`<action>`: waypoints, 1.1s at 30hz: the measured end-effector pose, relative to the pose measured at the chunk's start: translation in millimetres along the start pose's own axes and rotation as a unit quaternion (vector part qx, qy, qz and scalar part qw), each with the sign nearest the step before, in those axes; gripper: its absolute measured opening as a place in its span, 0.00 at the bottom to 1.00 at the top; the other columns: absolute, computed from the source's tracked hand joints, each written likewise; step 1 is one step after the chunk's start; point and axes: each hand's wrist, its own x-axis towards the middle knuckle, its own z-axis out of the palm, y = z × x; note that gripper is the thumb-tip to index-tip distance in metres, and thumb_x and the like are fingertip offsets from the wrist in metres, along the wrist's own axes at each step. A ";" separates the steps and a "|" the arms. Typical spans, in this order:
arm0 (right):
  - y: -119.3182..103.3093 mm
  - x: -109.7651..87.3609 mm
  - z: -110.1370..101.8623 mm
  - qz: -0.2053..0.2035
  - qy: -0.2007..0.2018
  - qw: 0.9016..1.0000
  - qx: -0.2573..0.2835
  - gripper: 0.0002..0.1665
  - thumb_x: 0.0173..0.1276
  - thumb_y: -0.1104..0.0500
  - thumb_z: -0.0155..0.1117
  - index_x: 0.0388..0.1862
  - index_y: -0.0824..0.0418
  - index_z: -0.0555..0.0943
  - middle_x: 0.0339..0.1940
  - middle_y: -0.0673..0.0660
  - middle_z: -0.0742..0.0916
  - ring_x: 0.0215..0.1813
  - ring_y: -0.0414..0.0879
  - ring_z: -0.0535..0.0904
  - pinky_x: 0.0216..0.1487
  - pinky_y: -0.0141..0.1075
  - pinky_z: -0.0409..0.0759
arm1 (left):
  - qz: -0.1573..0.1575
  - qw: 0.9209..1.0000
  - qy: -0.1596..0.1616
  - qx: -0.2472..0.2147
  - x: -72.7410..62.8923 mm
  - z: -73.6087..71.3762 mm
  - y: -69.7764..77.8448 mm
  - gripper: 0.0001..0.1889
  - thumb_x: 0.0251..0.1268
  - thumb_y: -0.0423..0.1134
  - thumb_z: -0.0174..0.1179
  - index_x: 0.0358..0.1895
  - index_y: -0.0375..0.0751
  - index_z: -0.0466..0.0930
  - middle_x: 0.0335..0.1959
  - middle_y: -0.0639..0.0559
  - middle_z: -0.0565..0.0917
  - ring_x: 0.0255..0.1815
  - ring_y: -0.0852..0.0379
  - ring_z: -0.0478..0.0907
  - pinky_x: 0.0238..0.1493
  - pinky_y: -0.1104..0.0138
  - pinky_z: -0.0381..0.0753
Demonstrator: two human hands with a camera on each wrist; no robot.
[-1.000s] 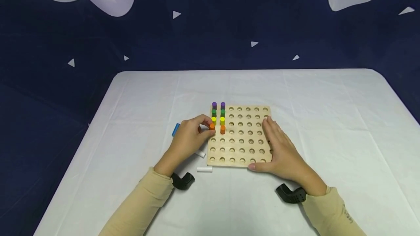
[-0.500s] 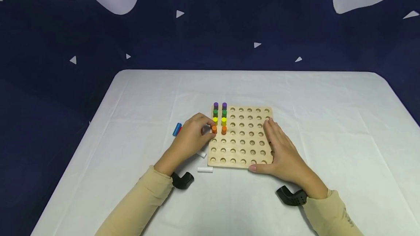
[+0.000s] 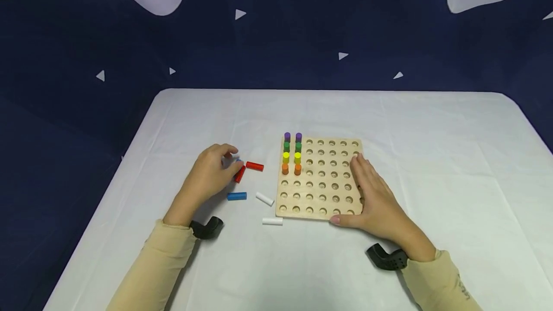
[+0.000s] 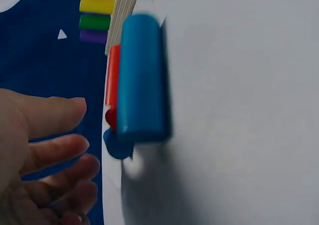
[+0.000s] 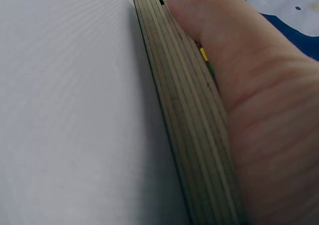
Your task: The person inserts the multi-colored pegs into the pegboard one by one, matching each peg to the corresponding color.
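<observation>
You're dealing with small, smooth cylinders, likely painted wood: expect them to be light, stiff and hard to damage, but a little slick and apt to roll on the white-covered bench (image 3: 432,157). Pinch one across its round sides, near one end, so the other end stays free; pressing on the top of the curve could send it rolling.

The blue peg (image 4: 118,146) nearest your fingers lies beside the two red pegs (image 3: 255,166), left of the holed board (image 3: 303,190). The other blue peg (image 3: 236,196) lies nearer you, with the white pegs (image 3: 272,221) to its right.

Your left hand (image 3: 209,172) hovers low, thumb and index finger apart on either side of that first blue peg as the head view shows it. The left wrist view shows the fingers loosely bent and holding nothing. Your right hand (image 3: 376,200) lies against the board's right side, fingers straight, thumb spread wide along the near edge; it looks well placed to steady the board.
</observation>
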 end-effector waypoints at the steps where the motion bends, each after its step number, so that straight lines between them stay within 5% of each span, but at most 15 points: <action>1: 0.2 0.3 0.0 0.000 0.000 1.000 -0.001 0.83 0.41 0.26 0.77 0.82 0.49 0.34 0.84 0.51 0.39 0.84 0.58 0.36 0.75 0.66 0.44 | -0.007 1.000 -0.010 0.003 -1.0 0.4 -1.4 0.18 0.67 0.43 0.63 0.56 0.38 0.80 0.47 0.43 0.82 0.41 0.49 0.76 0.44 0.57 0.77; 12: 0.2 0.2 -0.6 0.000 0.000 1.000 -0.001 0.84 0.41 0.25 0.76 0.82 0.49 0.33 0.84 0.51 0.39 0.84 0.57 0.35 0.75 0.66 0.43 | -0.035 0.998 -0.041 0.030 -4.1 3.6 -1.1 0.14 0.67 0.37 0.63 0.51 0.33 0.82 0.38 0.43 0.83 0.39 0.50 0.77 0.43 0.58 0.79; 20: 0.9 0.2 0.6 0.000 0.001 1.000 -0.001 0.84 0.40 0.25 0.76 0.82 0.49 0.34 0.84 0.52 0.39 0.84 0.57 0.36 0.76 0.66 0.44 | -0.017 0.997 -0.060 0.036 -3.3 5.9 0.8 0.14 0.67 0.35 0.63 0.52 0.33 0.81 0.37 0.42 0.81 0.38 0.50 0.76 0.42 0.57 0.79; 28: 1.0 0.5 1.1 -0.002 0.003 1.000 -0.002 0.84 0.40 0.25 0.76 0.82 0.50 0.34 0.84 0.52 0.40 0.84 0.57 0.36 0.76 0.65 0.43 | -0.003 0.999 -0.030 -0.022 -4.9 5.1 3.7 0.11 0.69 0.38 0.60 0.49 0.37 0.75 0.31 0.48 0.76 0.31 0.53 0.72 0.33 0.64 0.72; 33: 1.7 -0.2 0.9 -0.004 0.007 1.000 -0.004 0.84 0.40 0.25 0.76 0.82 0.50 0.35 0.84 0.52 0.40 0.84 0.57 0.36 0.77 0.64 0.43 | 0.005 0.997 -0.009 -0.071 -8.5 3.9 15.8 0.11 0.67 0.38 0.61 0.49 0.41 0.75 0.35 0.50 0.80 0.35 0.56 0.76 0.38 0.65 0.77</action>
